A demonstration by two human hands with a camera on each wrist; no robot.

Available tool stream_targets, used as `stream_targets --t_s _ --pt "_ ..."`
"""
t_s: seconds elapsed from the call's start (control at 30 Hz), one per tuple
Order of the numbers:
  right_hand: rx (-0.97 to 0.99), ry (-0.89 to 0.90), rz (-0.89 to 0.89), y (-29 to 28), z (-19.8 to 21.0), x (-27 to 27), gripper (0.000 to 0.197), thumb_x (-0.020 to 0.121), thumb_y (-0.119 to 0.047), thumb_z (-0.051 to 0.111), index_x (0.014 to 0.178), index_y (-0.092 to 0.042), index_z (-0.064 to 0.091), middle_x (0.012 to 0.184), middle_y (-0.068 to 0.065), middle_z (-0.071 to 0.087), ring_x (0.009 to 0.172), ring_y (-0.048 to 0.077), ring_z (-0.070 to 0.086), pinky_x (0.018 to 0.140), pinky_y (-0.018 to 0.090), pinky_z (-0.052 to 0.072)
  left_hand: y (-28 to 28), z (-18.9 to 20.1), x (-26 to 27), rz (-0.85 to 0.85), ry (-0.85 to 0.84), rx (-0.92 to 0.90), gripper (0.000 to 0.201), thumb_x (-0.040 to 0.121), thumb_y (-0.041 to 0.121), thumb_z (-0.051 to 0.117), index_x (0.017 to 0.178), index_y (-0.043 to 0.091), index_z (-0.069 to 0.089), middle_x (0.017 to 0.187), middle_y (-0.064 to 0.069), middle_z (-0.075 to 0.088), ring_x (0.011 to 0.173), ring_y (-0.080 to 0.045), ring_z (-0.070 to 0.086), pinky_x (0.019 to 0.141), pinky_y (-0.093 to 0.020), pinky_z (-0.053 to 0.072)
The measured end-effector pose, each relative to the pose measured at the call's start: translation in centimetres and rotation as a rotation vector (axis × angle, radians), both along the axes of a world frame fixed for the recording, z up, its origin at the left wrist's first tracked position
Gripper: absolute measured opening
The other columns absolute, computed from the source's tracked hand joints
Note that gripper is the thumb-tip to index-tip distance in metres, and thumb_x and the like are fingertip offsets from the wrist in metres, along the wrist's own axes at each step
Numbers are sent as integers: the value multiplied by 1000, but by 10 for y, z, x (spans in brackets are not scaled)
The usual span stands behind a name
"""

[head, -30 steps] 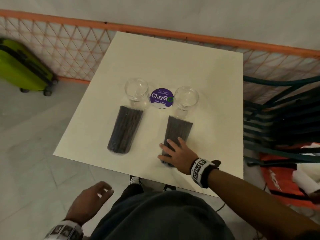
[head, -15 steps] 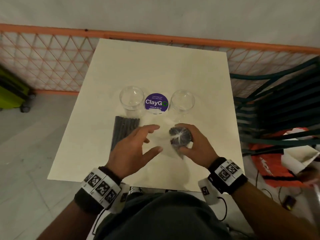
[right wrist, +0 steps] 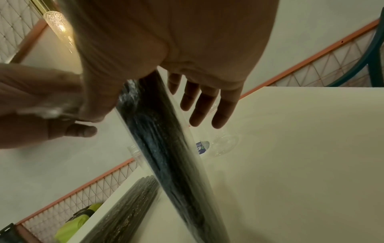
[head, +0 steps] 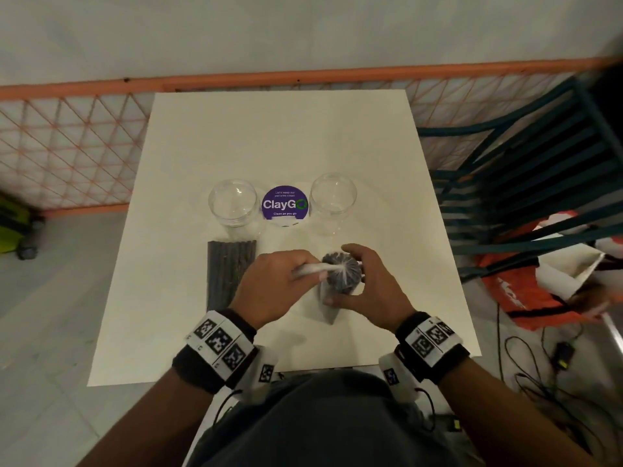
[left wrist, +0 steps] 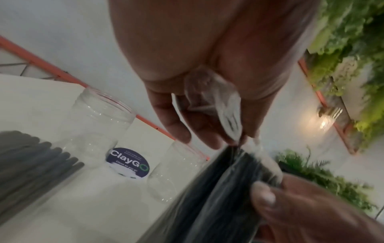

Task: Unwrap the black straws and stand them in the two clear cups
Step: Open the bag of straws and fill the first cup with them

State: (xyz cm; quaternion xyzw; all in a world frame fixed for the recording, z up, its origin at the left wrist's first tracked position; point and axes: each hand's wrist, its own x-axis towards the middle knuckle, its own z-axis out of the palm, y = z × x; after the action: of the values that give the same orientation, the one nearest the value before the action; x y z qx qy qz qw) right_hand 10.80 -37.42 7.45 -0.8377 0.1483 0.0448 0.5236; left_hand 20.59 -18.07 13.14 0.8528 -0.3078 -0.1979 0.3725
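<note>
Cream square counter [head: 279, 136] set against an orange mesh fence [head: 67, 139], pale wall behind, grey floor, dark green chairs [head: 526, 183] stacked to my right, orange bag [head: 515, 291] and cables on the floor there. Two clear cups [head: 232, 205] [head: 333, 200] stand empty mid-counter, a purple ClayGo sticker [head: 285, 204] between them. One wrapped straw bundle [head: 226, 274] lies flat just in front of the left-side cup. My right hand [head: 367, 291] is wrapped around the second straw bundle [head: 340, 276], held upright and slightly tilted, bottom end toward the counter; whether it touches, can't tell. My left hand [head: 273, 284] is closed tight, pinching the twisted clear plastic wrap tail [left wrist: 216, 102] at the bundle's top. Wrap still on both bundles.
</note>
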Motion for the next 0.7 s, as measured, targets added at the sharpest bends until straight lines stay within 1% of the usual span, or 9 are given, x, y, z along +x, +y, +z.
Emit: stream_targets --t_s 0.1,0.2,0.23,0.33,0.37,0.5,0.57,0.63,0.7 --pt "-9 -41 -43 2 0 1 72 66 -46 85 125 -27 48 120 -10 59 103 5 60 85 28 50 -3 17 -3 -60 148 -69 16 92 35 65 102 25 72 75 13 68 67 -3 61 63 -24 50" --pt "-9 -67 -37 -2 5 0 60 73 -27 83 122 -30 49 115 -14 63 101 2 61 84 26 49 -3 33 -5 -73 150 -146 16 97 30 60 105 22 71 75 27 66 70 6 60 65 -9 41" --pt "0 -81 -60 -6 7 0 60 74 -24 83 124 -29 49 118 -14 62 104 3 60 86 26 49 -3 38 -6 -71 136 -166 16 97 30 60 105 23 71 78 27 68 72 4 62 65 -10 44" --pt "16 -132 -218 -23 15 -3 58 79 -20 80 129 -24 50 127 -10 59 113 5 57 93 27 48 2 46 -5 -18 48 -188 14 93 37 62 99 28 71 87 10 74 79 -13 69 71 -37 55" --pt "10 -151 -267 -28 19 -5 54 81 -18 78 128 -23 50 127 -9 59 114 6 57 94 29 48 3 47 -5 2 19 -188 15 92 39 62 97 29 71 88 9 75 81 -13 69 73 -41 56" --pt "-13 -169 -273 -31 29 -14 38 88 -10 69 120 -25 56 119 -9 63 109 5 60 97 39 51 1 53 -5 32 -30 -213 13 92 38 62 97 29 71 92 13 75 86 -8 69 75 -38 55" --pt "-8 -168 -208 -23 31 -17 34 89 -12 66 120 -25 56 117 -10 64 107 5 61 96 40 51 -4 53 -3 37 -41 -220 13 92 37 62 98 29 71 93 12 75 87 -10 69 76 -38 55" --pt "48 -189 -174 -15 34 -21 35 89 -31 64 122 -26 55 117 -11 64 109 7 60 95 38 51 -8 52 -3 48 -54 -215 11 93 36 63 98 29 71 94 13 75 88 -8 69 78 -36 55" --pt "82 -200 -142 -9 35 -24 55 82 -53 63 129 -28 50 123 -12 61 113 7 58 95 32 50 -11 52 -2 59 -69 -214 10 94 34 64 98 29 71 93 15 75 89 -7 69 79 -33 54"
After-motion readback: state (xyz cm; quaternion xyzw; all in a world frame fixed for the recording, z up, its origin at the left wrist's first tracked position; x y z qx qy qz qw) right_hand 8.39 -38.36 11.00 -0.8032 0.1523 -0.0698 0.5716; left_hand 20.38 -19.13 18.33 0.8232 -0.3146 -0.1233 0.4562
